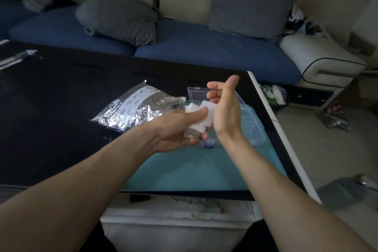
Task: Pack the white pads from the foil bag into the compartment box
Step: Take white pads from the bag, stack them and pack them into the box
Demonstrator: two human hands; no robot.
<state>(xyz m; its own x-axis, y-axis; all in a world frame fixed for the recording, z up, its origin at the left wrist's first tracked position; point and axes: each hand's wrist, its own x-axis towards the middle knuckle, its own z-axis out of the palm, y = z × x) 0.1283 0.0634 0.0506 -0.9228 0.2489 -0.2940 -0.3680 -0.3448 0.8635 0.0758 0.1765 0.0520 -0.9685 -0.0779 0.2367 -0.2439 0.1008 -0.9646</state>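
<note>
Several white pads (201, 115) sit pinched in the left hand (180, 129) above the compartment box (248, 120); the right hand (224, 106), fingers spread, should peel one off cleanly.

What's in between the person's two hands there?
In the head view, a bunch of white pads, gripped by the left hand; the right hand stands open beside them.
</note>
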